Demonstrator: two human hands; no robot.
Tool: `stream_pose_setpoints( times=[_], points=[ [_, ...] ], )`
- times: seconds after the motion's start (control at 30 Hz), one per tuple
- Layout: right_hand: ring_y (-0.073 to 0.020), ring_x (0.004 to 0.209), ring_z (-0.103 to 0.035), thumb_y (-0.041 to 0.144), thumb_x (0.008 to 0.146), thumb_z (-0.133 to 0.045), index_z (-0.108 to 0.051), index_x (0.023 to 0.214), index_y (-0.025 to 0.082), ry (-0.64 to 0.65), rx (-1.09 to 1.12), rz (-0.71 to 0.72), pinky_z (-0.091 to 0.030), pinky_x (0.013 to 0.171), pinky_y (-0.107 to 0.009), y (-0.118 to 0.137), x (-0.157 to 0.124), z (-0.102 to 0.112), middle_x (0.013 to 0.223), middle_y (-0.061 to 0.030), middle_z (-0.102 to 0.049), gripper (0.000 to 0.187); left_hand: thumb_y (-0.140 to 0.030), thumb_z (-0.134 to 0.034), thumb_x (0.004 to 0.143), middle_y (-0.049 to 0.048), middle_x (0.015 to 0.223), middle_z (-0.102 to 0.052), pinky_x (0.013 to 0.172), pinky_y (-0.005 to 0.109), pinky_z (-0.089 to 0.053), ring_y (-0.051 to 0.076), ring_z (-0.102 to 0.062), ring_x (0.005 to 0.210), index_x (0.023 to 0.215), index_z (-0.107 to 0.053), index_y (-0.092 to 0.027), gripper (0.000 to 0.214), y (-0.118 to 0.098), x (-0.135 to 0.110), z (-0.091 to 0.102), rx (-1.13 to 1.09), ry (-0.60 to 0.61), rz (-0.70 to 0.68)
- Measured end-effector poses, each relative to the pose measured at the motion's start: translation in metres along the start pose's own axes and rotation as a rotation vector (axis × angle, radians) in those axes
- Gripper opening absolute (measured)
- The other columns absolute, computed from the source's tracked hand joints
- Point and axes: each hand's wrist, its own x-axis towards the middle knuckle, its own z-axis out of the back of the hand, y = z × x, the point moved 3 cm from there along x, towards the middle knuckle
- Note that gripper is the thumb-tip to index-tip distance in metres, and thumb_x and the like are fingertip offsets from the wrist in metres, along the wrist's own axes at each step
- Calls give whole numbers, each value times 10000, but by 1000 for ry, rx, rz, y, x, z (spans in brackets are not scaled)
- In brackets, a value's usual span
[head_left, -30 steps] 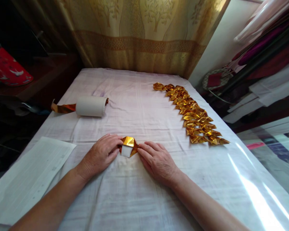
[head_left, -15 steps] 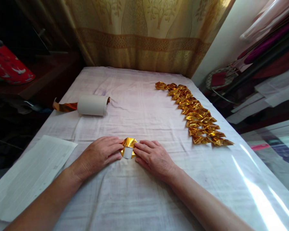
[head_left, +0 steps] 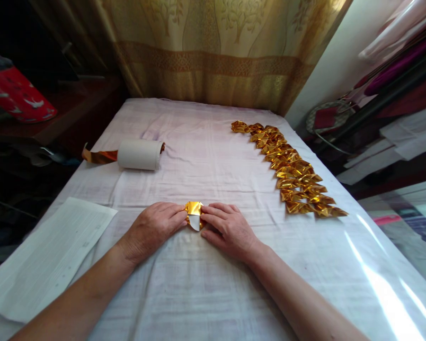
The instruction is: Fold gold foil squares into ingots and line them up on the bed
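Observation:
A small folded piece of gold foil paper (head_left: 194, 209), white on its reverse, lies on the cloth-covered surface (head_left: 206, 284) between my hands. My left hand (head_left: 158, 228) has its fingers pressed together on the paper's left edge. From the other side, the fingers of my right hand (head_left: 227, 229) bear on its right edge. Both hands rest low on the cloth, and the fingertips partly hide the paper's sides. To the right, folded gold foil pieces (head_left: 291, 170) lie in overlapping rows.
A white cylinder (head_left: 140, 154) with gold foil strips inside lies on its side at the left. Nearer me is a white paper sheet (head_left: 53, 258). A red patterned container (head_left: 24, 94) stands on a dark side table (head_left: 92, 102). The curtain (head_left: 213, 57) hangs behind.
The gold paper's sides have been folded inward, so it looks narrower, and its white lower part has changed shape. My hands remain on both sides. The whole view has shifted slightly.

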Motion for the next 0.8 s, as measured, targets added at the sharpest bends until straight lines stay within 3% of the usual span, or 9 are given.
stream_pose_setpoints(
  times=[0.33,0.5,0.8],
  points=[
    [-208,1096,-621,258,972,-551,-677,1132,223,-121,-100,49,-465,865,-357,3,1,-2,1192,-67,-718,207,-219,-448,989,76,1042,-740,867,332,-536,188,-690,933,1092,-645,-165,229,1,-4,-5,49,20,40],
    [-191,1014,-645,219,981,-519,-689,1087,210,-164,-101,61,-486,846,-341,2,0,-3,1140,-77,-730,201,-226,-469,987,48,991,-739,819,319,-523,177,-671,902,975,-686,-194,219,1,-3,-3,27,-40,40],
    [-183,878,-628,179,939,-534,-700,963,190,-162,56,-80,-508,801,-315,-6,6,-8,972,-75,-709,168,-311,-464,993,38,877,-704,737,328,-476,183,-614,812,935,-691,-206,256,6,-5,-11,-64,18,220]
  ],
)
